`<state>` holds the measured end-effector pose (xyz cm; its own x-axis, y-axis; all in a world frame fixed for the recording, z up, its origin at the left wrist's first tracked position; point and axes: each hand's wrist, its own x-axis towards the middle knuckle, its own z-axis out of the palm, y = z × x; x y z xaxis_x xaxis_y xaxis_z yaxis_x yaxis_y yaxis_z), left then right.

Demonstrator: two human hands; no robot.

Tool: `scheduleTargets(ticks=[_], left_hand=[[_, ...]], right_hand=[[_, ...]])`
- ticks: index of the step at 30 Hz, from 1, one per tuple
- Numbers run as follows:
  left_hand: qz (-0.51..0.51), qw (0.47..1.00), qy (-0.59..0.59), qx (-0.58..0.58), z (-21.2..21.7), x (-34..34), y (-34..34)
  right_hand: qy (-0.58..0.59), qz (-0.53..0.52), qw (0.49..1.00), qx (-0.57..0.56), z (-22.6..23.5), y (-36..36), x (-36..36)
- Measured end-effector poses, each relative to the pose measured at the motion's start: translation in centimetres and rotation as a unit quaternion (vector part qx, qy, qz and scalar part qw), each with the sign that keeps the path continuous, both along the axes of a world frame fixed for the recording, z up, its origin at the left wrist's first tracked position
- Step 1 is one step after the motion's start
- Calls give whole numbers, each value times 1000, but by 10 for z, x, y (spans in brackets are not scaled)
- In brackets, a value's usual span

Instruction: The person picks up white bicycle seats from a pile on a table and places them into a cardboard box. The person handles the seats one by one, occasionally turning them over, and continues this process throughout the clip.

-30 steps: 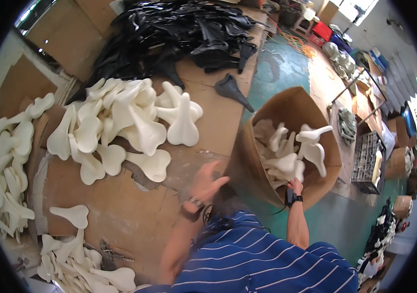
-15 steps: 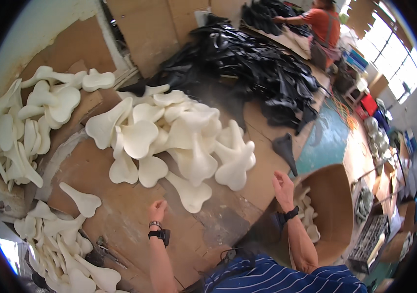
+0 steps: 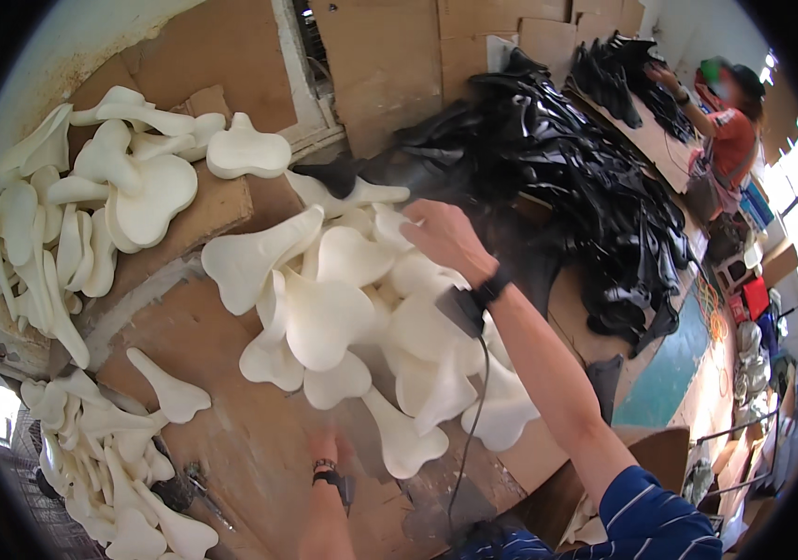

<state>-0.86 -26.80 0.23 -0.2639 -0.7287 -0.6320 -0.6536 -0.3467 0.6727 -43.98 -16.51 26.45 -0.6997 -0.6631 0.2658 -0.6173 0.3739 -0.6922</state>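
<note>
Right hand (image 3: 450, 238), black-strapped at the wrist, at the far side of the central pile (image 3: 338, 317) of saddle-shaped cream pads. Its fingers bend down against a half-hidden pad (image 3: 391, 227); whether they close on it, and how its long axis runs, cannot be told. Left hand (image 3: 329, 443), blurred, just off the pile's near side above the cardboard sheeting (image 3: 240, 411); finger spread cannot be told.

At the pile's far edge, a back pad (image 3: 361, 194) lies crosswise, its nose to the right. At its left edge, a slanted pad (image 3: 259, 259) has its broad end near-left, nose far-right. At its near edge, a front pad (image 3: 406, 439) points its nose far-left, broad end near-right. Near-left of the pile, a lone pad (image 3: 175, 390) shares that slant, nose far-left.

Farther out: left of the pile, a stack of cream pads (image 3: 151, 196); near-left, a heap of cream pads (image 3: 123, 467); far-right, glossy black saddle shells (image 3: 557, 168); near-right, a carton (image 3: 656, 453); beyond, far-right, a person in orange (image 3: 735, 145).
</note>
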Motion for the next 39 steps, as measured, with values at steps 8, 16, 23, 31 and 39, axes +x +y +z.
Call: scheduleTargets(ticks=[8,16,23,31,39], left_hand=[[-29,997,-71,15,32,-16,-1],[-114,981,-85,-129,-54,41,-2],[-44,996,-56,62,39,-14,-4],[-27,999,42,9,21,-2,-3],[150,946,220,184,-2,45,7]], right_hand=[[-12,-4,983,184,-105,-149,-97],[-171,48,941,287,-155,-174,-86],[-26,12,961,275,-170,-139,-82],[28,-77,989,124,-74,-58,30],[-44,-91,990,99,20,56,225]])
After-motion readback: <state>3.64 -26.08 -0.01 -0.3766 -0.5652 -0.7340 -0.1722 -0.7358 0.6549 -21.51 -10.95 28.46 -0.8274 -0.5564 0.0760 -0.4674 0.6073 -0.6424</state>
